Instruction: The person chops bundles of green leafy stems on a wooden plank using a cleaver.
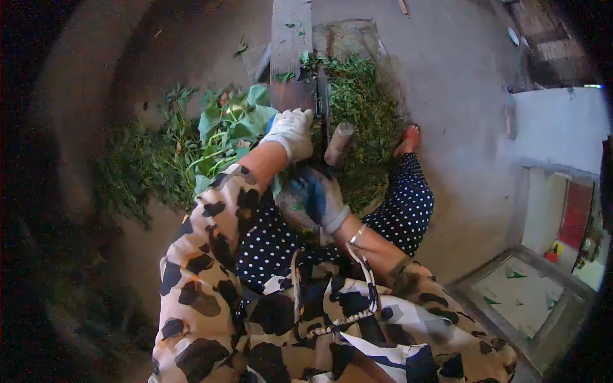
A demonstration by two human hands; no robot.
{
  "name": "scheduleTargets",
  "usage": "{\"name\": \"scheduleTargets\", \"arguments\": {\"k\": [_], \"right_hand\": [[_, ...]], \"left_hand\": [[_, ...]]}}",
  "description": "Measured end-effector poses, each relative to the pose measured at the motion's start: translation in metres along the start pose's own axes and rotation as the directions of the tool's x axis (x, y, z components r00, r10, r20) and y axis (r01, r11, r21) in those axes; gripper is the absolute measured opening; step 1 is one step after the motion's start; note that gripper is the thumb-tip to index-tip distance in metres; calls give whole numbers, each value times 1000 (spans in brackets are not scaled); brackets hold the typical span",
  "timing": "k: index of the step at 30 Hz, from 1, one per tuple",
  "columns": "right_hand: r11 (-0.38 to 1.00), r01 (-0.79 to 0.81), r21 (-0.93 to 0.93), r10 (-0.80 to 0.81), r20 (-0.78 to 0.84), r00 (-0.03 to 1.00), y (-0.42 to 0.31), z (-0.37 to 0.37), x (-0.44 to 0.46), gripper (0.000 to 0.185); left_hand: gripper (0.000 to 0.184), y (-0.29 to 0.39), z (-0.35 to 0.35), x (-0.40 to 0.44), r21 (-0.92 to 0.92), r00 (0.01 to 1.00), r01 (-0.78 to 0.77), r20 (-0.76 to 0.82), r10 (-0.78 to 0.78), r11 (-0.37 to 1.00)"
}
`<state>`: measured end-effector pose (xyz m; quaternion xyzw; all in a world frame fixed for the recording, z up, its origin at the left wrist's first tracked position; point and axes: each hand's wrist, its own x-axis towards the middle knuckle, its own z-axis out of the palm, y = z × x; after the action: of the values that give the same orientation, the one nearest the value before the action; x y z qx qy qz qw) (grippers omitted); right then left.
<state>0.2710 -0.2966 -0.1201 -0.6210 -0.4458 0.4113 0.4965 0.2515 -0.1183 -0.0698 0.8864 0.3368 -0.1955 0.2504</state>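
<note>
My left hand [291, 135], in a whitish glove with blue on it, is closed in a fist over the dark middle of a wooden plank [290, 38]. What is inside the fist is hidden. Broad green leaves with pale stems [223, 131] lie against its left side. Closer to my body is my right hand [322, 198], in a blue and grey glove; motion smears its fingers, so its grip cannot be made out. A stubby round wooden handle [340, 143] sticks up just beyond it. Along the plank's right side runs a narrow dark slot or strip [324, 102].
Finely chopped greens [357, 96] are heaped right of the plank. Uncut leafy stalks [150, 153] spread over the floor at left. My bare foot [410, 139] rests beside the chopped heap. A framed panel [520, 293] lies at lower right, below a white surface [562, 127].
</note>
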Motion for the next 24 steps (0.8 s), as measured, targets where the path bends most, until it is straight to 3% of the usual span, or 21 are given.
{"name": "scheduleTargets", "arguments": {"k": [1,2,3,4,6,8,9,10,11,12,13,14,15,16,18,19,20,21,22,23,24], "right_hand": [[923,-64,380,90,-50,995,17,5,12,23],[919,-62,389,92,-59,994,40,9,25,23],[1000,5,9,-5,19,1000,64,14,40,18],[925,108,-365,-61,138,989,77,18,47,14],[955,141,-261,-110,131,985,63,15,47,12],[975,216,-56,-211,80,974,45,8,47,8],[958,232,-170,-245,-61,967,30,6,34,10],[960,221,-172,-233,-50,971,12,-1,20,10],[894,-179,410,212,-35,977,-27,-10,12,12],[377,-462,803,543,213,812,-48,-16,0,16],[662,-517,542,486,214,847,-4,-12,-31,19],[880,-459,125,428,214,878,41,-7,-61,23],[919,-317,-236,367,213,905,85,-3,-92,26],[918,-317,-237,367,212,906,77,-5,-86,26],[978,-129,-165,188,419,888,32,-8,-40,29],[880,-473,-43,437,465,770,-17,-8,-9,28],[959,-84,-270,161,279,947,-17,-1,7,28],[810,250,-531,-190,166,968,-20,5,19,29],[813,247,-527,-190,162,968,-23,8,29,29],[695,232,-681,-57,269,961,-32,9,40,30],[544,237,-805,94,339,936,-38,8,47,32]], "left_hand": [[52,1,-8,-4,13,1000,-6,0,6,1000],[51,1,-11,-8,-10,1000,-12,-22,12,1000],[50,0,-11,-11,-36,999,-15,-45,13,999],[50,-4,-11,-9,-36,999,-6,-37,5,999],[49,-11,-12,-4,-68,981,-65,-187,52,996],[50,-3,-8,-1,-12,1000,7,-19,-7,1000],[50,0,3,-1,25,991,4,-137,0,1000],[51,2,14,-2,59,970,4,-241,11,998],[51,3,14,-2,46,970,7,-241,5,999],[57,4,10,-4,66,975,18,-223,-3,998],[63,5,9,-4,91,980,23,-200,-5,996],[63,6,10,-4,86,980,20,-198,-3,996],[58,3,13,0,86,982,25,-187,-8,996],[54,2,12,2,92,984,28,-176,-11,995],[54,4,2,5,79,987,50,-154,-37,996],[53,3,-4,6,58,996,46,-82,-41,997],[52,1,-9,6,35,999,44,-3,-44,998],[51,-2,-14,6,-29,999,38,18,-37,999],[49,-5,-18,7,-97,999,32,39,-28,995],[49,-1,-29,6,-83,996,80,34,-77,993],[50,-12,-16,16,-143,982,16,-184,-42,990]]}}
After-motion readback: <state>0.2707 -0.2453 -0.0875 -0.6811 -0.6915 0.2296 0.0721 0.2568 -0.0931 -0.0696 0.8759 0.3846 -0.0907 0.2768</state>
